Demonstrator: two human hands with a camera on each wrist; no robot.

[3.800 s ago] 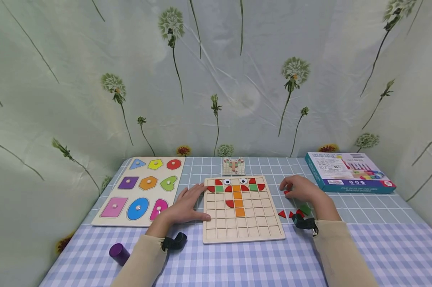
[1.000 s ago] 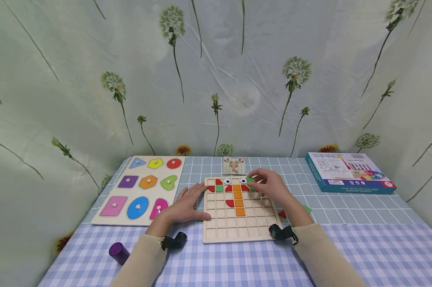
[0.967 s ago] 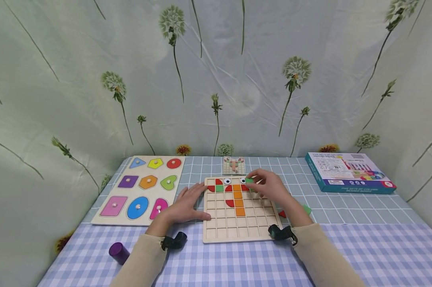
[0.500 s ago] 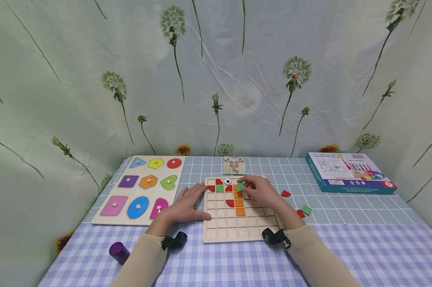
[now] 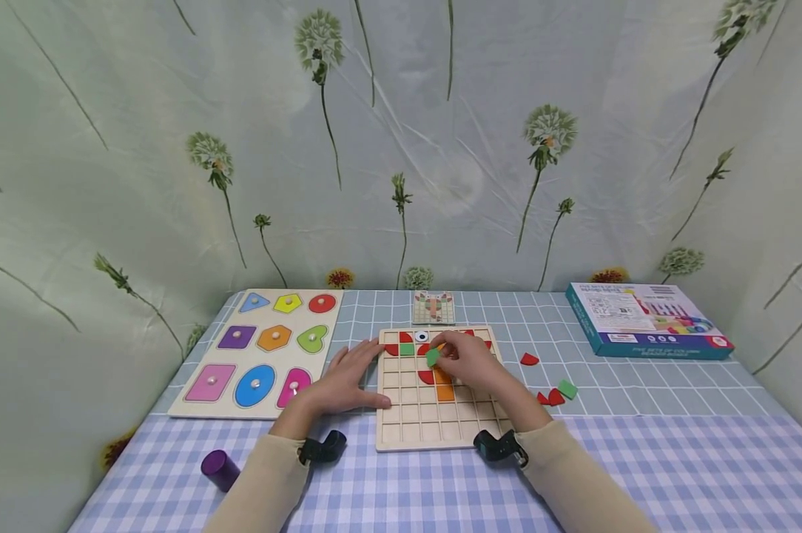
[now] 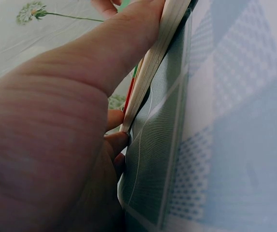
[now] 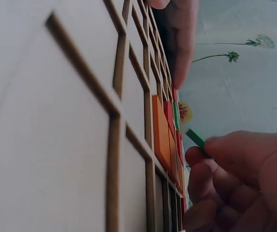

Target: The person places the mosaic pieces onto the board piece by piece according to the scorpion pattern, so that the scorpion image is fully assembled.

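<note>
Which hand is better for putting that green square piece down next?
Probably the right hand: it pinches the green square piece just above the board. The left hand touches the board's left edge, with no piece showing in it.

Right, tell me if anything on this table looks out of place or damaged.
Nothing looks spilled or damaged. Only the flat red pieces and the flat green square piece look untidy: they lie loose, at differing angles, right of the square pale wooden grid board.

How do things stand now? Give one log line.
left hand: touches grid board | right hand: pinches green tile above grid board | loose red pieces: beside grid board
</note>
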